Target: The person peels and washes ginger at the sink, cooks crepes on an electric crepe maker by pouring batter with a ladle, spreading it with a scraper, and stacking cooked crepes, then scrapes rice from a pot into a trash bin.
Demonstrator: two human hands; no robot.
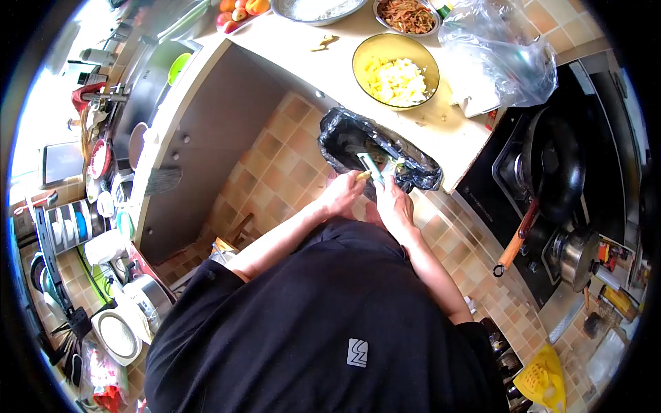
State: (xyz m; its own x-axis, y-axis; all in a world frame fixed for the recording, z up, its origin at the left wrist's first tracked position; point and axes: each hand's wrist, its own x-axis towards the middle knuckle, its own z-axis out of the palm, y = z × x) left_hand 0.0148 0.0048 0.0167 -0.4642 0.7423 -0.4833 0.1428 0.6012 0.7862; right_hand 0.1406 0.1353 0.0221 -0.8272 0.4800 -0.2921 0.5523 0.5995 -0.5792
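Note:
In my right hand (394, 205) is a peeler (370, 167) with a pale handle and a wide head, the fingers closed round it. My left hand (341, 194) pinches a small yellowish piece of food (363, 177) right beside the peeler; its kind is too small to tell. Both hands are held over the near edge of a bin lined with a black plastic bag (428, 173), which stands open below the counter edge. Some scraps show inside the bag.
On the counter (296, 58) stand a glass bowl (361, 77) of chopped pale-yellow food, a bowl of brown shreds (407, 16) and a plastic bag (513, 69). To the right, a black wok (551, 165) sits on the stove, its wooden handle jutting out. Left is a sink (148, 86).

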